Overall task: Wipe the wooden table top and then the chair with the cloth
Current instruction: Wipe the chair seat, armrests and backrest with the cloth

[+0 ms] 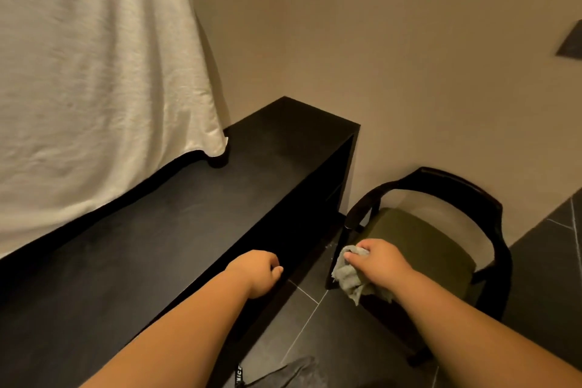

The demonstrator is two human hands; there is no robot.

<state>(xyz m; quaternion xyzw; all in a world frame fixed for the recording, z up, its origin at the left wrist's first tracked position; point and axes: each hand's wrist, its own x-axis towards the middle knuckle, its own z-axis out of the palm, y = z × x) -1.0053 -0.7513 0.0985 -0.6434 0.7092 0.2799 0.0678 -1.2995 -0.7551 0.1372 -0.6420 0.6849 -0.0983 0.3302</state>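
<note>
Right hand (pixel 378 261): centre-right of the frame, fingers clamped round the bunched grey cloth (pixel 348 279), which spills out below your knuckles.
Cloth: over the near left corner of the chair's olive seat (pixel 425 239). I cannot tell whether it is touching the seat.
Left hand (pixel 256 271): lower centre, fingers curled in with nothing seen in them, at the front edge of the dark surface (pixel 189 230).
Chair (pixel 441 178): just right of the surface, with a dark curved frame and its back near the wall.
Surface: runs from lower left to centre, and a white sheet (pixel 94 72) hangs over its far side at upper left.
Step in hand: probably the chair's turn, judging by where the cloth is.
Doing it well: flatten the cloth under your palm so more fabric meets the chair. Take the curved rail and arms first and the seat last, so dust falls onto parts not yet wiped. Steady the frame with your free left hand, since the chair may slide on the tiled floor (pixel 315 324).
</note>
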